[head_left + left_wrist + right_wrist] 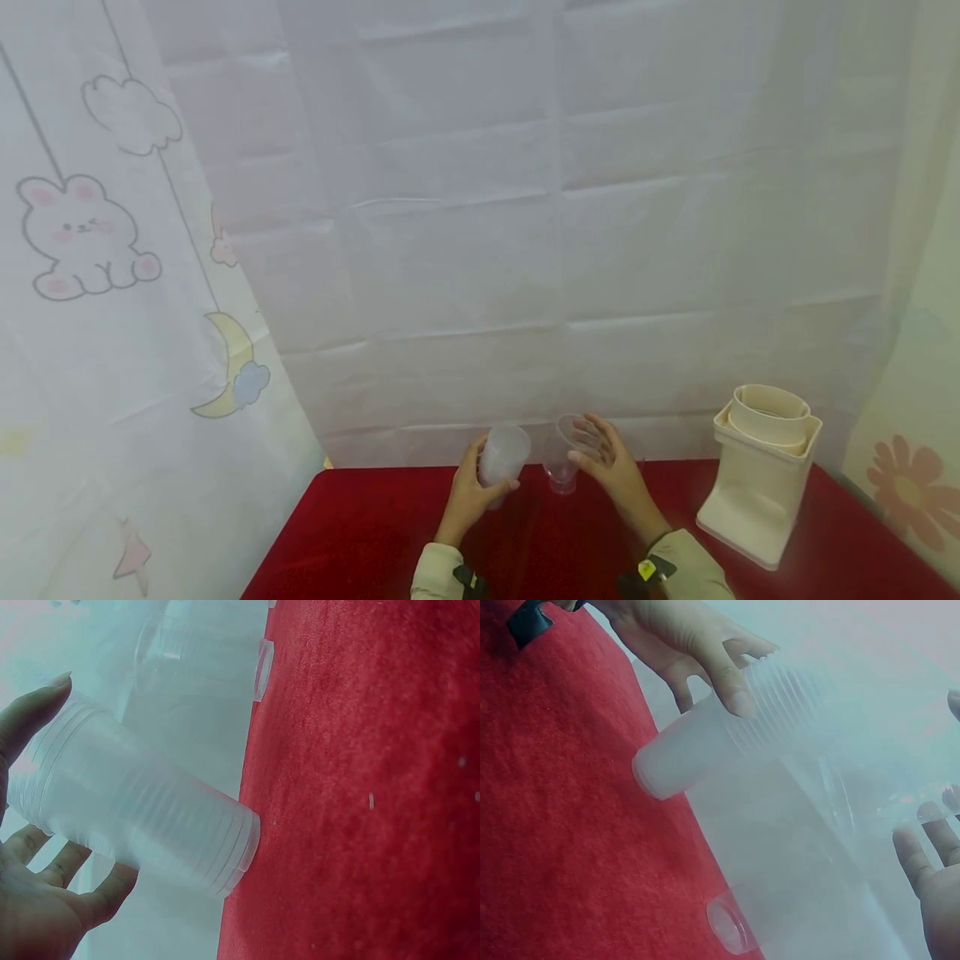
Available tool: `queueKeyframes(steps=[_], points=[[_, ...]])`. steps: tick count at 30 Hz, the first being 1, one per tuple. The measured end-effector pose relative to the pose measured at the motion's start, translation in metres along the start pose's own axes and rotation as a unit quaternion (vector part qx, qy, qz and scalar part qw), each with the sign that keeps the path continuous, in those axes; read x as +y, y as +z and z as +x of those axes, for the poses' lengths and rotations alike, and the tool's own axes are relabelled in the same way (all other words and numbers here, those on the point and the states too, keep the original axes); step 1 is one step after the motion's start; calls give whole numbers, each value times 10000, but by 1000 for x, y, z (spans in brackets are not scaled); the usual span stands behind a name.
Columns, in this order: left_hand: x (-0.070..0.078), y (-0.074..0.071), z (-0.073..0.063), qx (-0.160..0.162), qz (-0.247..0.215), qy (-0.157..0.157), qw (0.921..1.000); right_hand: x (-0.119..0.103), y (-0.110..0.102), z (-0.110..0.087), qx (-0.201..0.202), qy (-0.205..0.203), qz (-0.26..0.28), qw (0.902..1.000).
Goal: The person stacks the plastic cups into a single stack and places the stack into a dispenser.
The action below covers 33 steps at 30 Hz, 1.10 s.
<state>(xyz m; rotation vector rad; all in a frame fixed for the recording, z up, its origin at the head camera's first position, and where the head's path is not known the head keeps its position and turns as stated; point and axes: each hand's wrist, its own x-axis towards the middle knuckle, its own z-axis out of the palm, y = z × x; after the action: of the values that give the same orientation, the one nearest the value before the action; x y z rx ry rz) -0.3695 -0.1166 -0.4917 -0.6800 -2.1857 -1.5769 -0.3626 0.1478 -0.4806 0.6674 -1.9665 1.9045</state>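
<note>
My left hand (pixel 467 493) grips a tilted stack of nested clear plastic cups (pixel 506 454), thumb on one side and fingers on the other. In the left wrist view the stack (pixel 142 795) slants, its base end near the red cloth. My right hand (pixel 621 479) is raised to the right, its thumb and fingers curved around a single clear plastic cup (pixel 877 791). That cup is very see-through, so its outline is faint. Between the hands, another clear cup (pixel 561 482) stands upright on the cloth; its upper part overlaps the held cup in the head view.
A red cloth (pixel 352 533) covers the table. On its right side stands a cream plastic holder (pixel 753 500) with a round ring (pixel 768 421) on top. A pale creased sheet (pixel 465 275) hangs behind the table; printed sheets flank both sides.
</note>
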Motion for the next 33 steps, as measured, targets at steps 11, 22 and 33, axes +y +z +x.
queueKeyframes(steps=[11, 22, 33], points=[[2, 0, 5, 81, 68, -15, 9999, 1, -5, 11, 28, -124, 136, 9998], [-42, 7, 13, 55, 229, -138, 9996, -2, -5, 17, 36, -117, 181, 9998], [-46, 5, 15, 51, 143, -94, 9998, 1, -10, 20, 3, -201, 217, 9996]])
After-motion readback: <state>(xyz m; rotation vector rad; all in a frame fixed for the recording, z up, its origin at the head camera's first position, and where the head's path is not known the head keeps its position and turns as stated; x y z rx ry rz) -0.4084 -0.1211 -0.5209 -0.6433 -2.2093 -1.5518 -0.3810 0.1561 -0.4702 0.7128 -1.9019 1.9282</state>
